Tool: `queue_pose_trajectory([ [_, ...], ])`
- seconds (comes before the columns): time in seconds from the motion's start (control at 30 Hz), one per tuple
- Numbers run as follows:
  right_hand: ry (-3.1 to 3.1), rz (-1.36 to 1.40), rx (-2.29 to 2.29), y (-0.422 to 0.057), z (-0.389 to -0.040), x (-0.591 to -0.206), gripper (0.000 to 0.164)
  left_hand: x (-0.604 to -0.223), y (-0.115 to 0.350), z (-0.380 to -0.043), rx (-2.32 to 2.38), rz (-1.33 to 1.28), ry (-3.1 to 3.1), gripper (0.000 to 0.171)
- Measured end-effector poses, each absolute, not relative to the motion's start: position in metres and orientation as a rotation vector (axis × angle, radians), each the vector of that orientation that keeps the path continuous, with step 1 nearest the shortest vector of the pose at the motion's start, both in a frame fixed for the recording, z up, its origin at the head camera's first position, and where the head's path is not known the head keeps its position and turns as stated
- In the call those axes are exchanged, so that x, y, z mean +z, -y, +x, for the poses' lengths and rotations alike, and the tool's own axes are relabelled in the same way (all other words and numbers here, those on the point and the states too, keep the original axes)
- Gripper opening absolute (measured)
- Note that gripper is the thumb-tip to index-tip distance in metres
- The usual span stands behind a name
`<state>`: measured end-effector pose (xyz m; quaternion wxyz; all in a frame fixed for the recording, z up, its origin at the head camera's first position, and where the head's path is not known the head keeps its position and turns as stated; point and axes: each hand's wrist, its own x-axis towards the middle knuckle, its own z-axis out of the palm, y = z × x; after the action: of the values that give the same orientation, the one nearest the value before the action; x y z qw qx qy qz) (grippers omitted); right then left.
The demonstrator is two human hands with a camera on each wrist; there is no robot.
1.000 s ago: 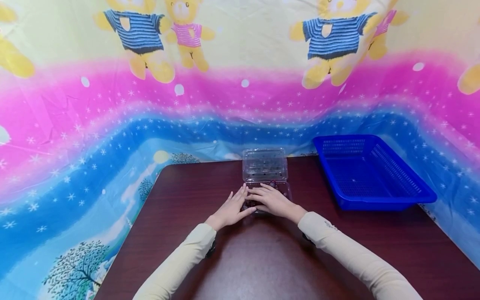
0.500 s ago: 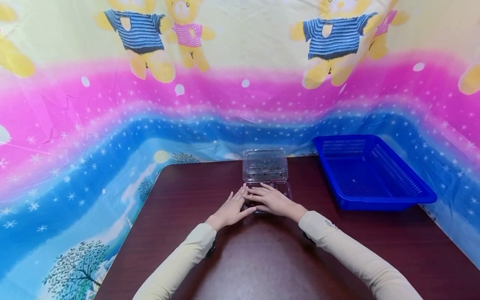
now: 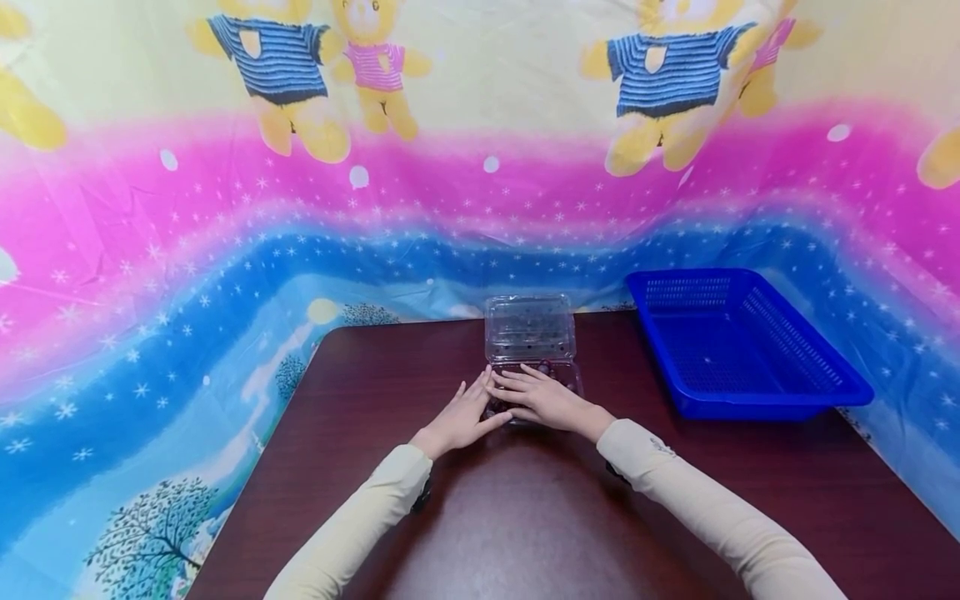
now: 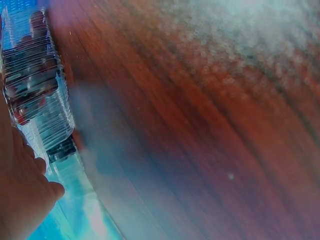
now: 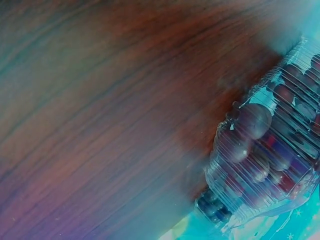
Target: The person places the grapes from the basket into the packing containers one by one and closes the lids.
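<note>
A clear plastic clamshell box (image 3: 576, 383) stands on the table, its lid (image 3: 530, 327) raised at the back. Dark red-purple grapes (image 5: 254, 121) show through the ribbed wall in the right wrist view. My left hand (image 3: 461, 418) lies at the box's left front side with straight fingers. Over the front of the box is my right hand (image 3: 546, 402), its fingers extended leftward to meet the left fingertips. Both hands cover part of the grapes. In the left wrist view, the left hand (image 4: 25, 192) shows only at the edge, near the box; whether the fingers touch grapes is hidden.
A blue plastic basket (image 3: 678, 392) with slotted sides stands at the right of the dark wooden table (image 3: 517, 517). A printed curtain (image 3: 450, 200) with bears and snowflakes hangs close behind and along the sides of the table.
</note>
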<state>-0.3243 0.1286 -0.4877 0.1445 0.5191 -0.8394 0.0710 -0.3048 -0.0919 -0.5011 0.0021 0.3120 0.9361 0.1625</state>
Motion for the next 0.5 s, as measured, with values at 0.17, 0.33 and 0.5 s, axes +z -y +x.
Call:
queue_pose_trajectory([
  [0.17, 2.434, 1.488, 0.174, -0.1274, -0.3242, -0.4873, 0.05, -0.5014, 0.0918, -0.3056, 0.494, 0.987, -2.946, 0.084],
  [0.33, 2.463, 1.475, 0.163, -0.1261, -0.3241, -0.4869, 0.049, -0.5007, 0.0918, -0.3056, 0.478, 0.995, -2.953, 0.083],
  [0.5, 2.449, 1.465, 0.157, -0.1265, -0.3238, -0.4864, 0.048, -0.4997, 0.0916, -0.3059, 0.474, 0.988, -2.949, 0.083],
])
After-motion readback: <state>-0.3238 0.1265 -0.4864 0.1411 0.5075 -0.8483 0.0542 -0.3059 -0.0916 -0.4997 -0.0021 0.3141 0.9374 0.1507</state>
